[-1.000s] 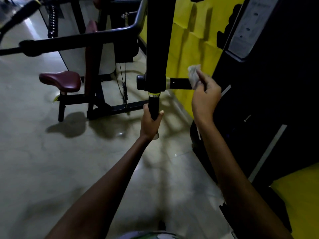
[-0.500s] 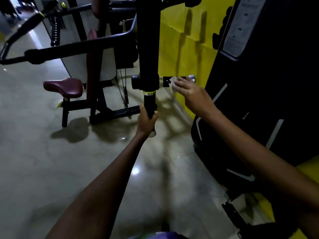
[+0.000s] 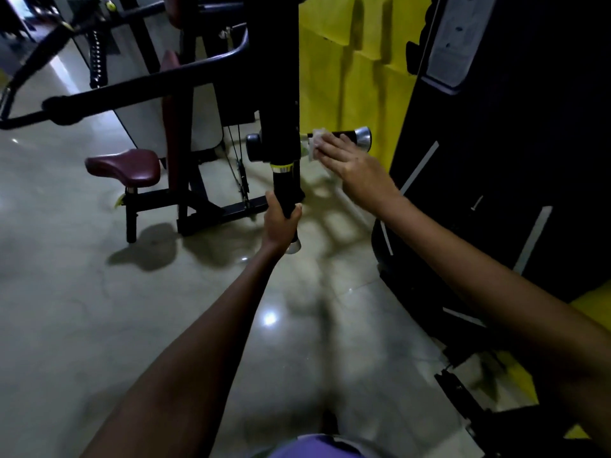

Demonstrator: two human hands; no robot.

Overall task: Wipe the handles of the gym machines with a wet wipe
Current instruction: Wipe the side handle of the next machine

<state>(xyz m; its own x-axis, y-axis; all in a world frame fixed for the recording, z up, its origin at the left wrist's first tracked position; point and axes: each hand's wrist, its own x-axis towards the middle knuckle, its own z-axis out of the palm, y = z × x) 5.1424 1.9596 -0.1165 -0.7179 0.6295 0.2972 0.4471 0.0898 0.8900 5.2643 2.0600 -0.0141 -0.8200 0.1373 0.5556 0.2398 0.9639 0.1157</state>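
A black machine post carries two black handles. My left hand [image 3: 282,223] grips the vertical handle [image 3: 285,190] near its lower chrome end. The horizontal handle [image 3: 344,135] sticks out to the right and ends in a chrome cap [image 3: 362,139]. My right hand [image 3: 350,165] lies along that handle with its fingers nearly straight. It presses a white wet wipe [image 3: 315,143] against the handle's inner end, close to the post. The thumb is hidden.
A maroon seat [image 3: 124,168] on a black frame stands to the left, with a long black lever bar [image 3: 132,90] above it. A large black machine housing [image 3: 496,160] fills the right side in front of a yellow wall [image 3: 350,77]. The glossy tiled floor [image 3: 82,309] lies below.
My right hand slid the wipe from the handle's outer end inward toward the post, uncovering the chrome cap. The left hand kept its grip on the vertical handle.
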